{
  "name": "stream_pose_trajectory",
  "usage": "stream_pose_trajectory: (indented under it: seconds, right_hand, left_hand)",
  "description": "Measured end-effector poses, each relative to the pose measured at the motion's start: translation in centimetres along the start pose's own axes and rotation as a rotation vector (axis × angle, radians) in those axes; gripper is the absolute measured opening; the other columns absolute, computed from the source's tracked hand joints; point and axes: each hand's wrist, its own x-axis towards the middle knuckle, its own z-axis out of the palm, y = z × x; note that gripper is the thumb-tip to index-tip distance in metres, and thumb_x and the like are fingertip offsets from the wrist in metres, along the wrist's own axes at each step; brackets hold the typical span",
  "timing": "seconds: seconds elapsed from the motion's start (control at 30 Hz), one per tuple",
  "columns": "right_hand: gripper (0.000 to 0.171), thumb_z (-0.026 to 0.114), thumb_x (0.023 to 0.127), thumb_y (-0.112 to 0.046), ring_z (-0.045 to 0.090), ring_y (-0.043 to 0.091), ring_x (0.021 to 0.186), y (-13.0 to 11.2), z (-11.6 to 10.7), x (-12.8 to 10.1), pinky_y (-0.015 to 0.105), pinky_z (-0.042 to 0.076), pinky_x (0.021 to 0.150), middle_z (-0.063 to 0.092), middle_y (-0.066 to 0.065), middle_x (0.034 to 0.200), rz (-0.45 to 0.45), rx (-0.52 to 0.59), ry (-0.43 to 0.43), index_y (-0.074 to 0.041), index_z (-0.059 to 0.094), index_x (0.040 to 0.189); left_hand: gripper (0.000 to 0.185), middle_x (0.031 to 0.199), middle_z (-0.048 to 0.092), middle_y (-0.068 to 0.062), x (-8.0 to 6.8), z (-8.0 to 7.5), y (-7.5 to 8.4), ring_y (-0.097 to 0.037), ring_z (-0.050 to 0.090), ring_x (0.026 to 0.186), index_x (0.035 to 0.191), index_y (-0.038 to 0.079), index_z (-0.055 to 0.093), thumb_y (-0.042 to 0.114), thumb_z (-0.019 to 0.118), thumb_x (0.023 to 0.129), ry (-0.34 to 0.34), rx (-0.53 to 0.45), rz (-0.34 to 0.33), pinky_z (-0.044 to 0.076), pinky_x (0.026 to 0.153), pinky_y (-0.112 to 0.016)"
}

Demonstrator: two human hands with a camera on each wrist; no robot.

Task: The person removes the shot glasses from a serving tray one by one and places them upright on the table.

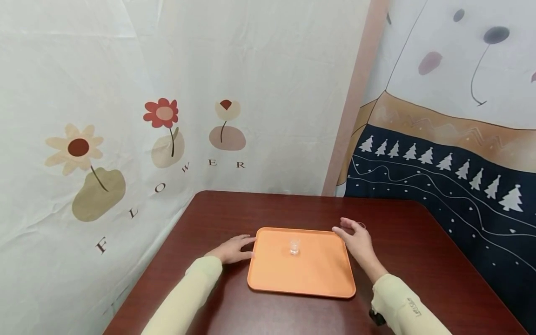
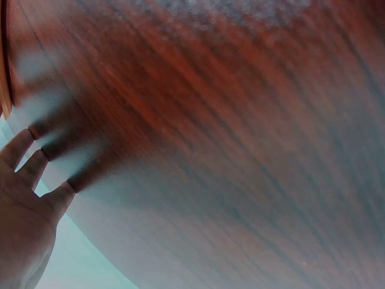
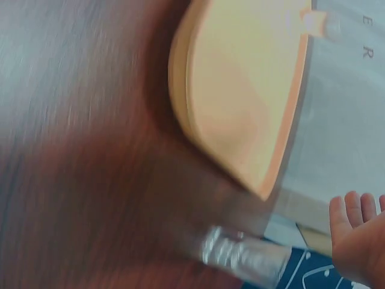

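Observation:
An orange tray point(image 1: 301, 274) lies on the dark red-brown table, and a small clear cup point(image 1: 295, 247) stands on it toward the back. My left hand point(image 1: 232, 249) is at the tray's left edge with its fingers extended; whether they touch the rim I cannot tell. In the left wrist view the fingers point(image 2: 59, 195) are spread above the wood. My right hand point(image 1: 358, 242) is by the tray's back right corner, holding nothing visible. A second clear, ridged cup-like thing point(image 3: 243, 256) is on the table near that hand point(image 3: 361, 241), largely hidden by it in the head view.
The table point(image 1: 234, 207) meets a pale wall sheet point(image 1: 272, 93) printed with flowers and letters at the back and left. To the right hangs a sheet point(image 1: 460, 186) with a dark band of white trees.

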Motion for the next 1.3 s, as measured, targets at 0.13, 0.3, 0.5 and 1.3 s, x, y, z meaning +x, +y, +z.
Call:
stream_pose_trajectory:
  seconds: [0.13,0.3,0.5,1.3]
  right_hand:
    - [0.056,0.073,0.092,-0.026,0.059,0.033,0.117,-0.1,2.4,-0.3,0.042,0.051,0.091,0.060,0.021,0.129,-0.018,0.030,-0.034,0.001,0.055,0.138]
    - [0.050,0.076,0.089,-0.019,0.064,0.033,0.109,0.0,5.2,-0.6,0.037,0.054,0.084,0.065,0.021,0.120,-0.035,0.047,-0.054,0.004,0.060,0.131]
    - [0.049,0.075,0.090,-0.017,0.063,0.033,0.110,0.4,7.4,-1.2,0.040,0.054,0.085,0.066,0.017,0.120,0.004,0.038,-0.095,0.003,0.060,0.133]
    - [0.048,0.076,0.089,-0.016,0.064,0.032,0.108,0.2,11.4,-1.4,0.039,0.055,0.084,0.066,0.016,0.118,-0.012,0.042,-0.162,0.003,0.062,0.130]
  left_hand:
    - [0.064,0.151,0.041,-0.018,-0.1,0.0,-0.1,-0.039,0.037,0.139,0.149,0.019,0.048,0.046,0.065,0.094,-0.002,0.002,-0.003,0.033,0.108,-0.056]
    - [0.064,0.152,0.040,-0.017,-0.1,0.2,-0.2,-0.038,0.037,0.139,0.150,0.021,0.048,0.047,0.065,0.094,-0.006,-0.003,-0.009,0.033,0.108,-0.057]
    - [0.064,0.152,0.040,-0.017,-0.1,0.5,-0.4,-0.038,0.037,0.139,0.150,0.021,0.047,0.048,0.063,0.095,-0.009,0.006,0.004,0.033,0.108,-0.056]
    - [0.063,0.153,0.039,-0.016,0.1,0.3,0.1,-0.038,0.036,0.140,0.150,0.021,0.047,0.046,0.064,0.095,-0.002,0.003,-0.007,0.033,0.108,-0.056]
